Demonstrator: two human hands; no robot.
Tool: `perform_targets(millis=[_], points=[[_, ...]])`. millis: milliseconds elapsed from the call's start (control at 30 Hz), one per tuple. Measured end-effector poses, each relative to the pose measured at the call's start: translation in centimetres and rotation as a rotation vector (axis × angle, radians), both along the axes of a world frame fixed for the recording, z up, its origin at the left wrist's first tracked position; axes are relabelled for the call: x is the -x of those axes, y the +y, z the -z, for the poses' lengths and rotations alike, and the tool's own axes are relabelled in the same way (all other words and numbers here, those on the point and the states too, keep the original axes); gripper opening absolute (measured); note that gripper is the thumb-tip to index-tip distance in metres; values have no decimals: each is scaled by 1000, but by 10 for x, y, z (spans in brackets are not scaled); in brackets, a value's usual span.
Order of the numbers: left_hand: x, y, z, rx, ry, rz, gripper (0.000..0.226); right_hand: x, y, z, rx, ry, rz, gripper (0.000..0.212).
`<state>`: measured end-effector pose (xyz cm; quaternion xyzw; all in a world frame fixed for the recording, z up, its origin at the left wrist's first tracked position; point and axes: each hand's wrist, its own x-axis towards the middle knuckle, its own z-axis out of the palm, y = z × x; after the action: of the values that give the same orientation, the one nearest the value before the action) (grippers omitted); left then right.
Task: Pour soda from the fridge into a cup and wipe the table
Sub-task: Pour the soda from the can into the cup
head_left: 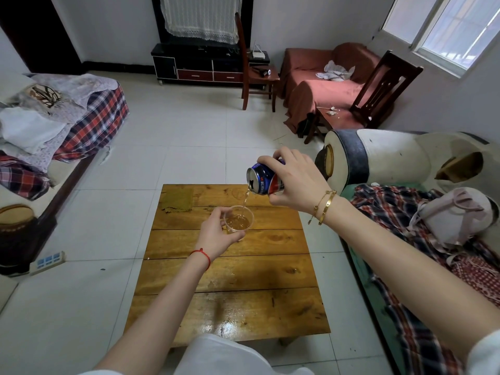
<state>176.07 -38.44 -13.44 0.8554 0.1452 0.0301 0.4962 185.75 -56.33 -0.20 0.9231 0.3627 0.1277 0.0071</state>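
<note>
one can (266,180), one cup (239,221), one table (230,280), two chairs (254,66).

Right hand (295,180) wrapped around a blue soda can (264,179), tipped on its side above the far half of the wooden desk (230,277). Thin amber stream falling into a clear plastic cup (239,222), steadied by the left hand (219,234). Olive cloth (176,199) lying flat at the desk's far left corner.

Both arms are reaching out over the table (232,269). The left hand (216,234) is curling around a cup (239,221). The right hand (297,180) is up higher, gripping and tipping a can (263,180).
</note>
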Motion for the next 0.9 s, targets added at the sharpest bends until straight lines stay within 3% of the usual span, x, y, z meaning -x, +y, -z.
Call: perform_targets(millis=[900], points=[[3, 0, 3, 7, -6, -6, 67, 1, 1, -8, 15, -30, -33, 70]])
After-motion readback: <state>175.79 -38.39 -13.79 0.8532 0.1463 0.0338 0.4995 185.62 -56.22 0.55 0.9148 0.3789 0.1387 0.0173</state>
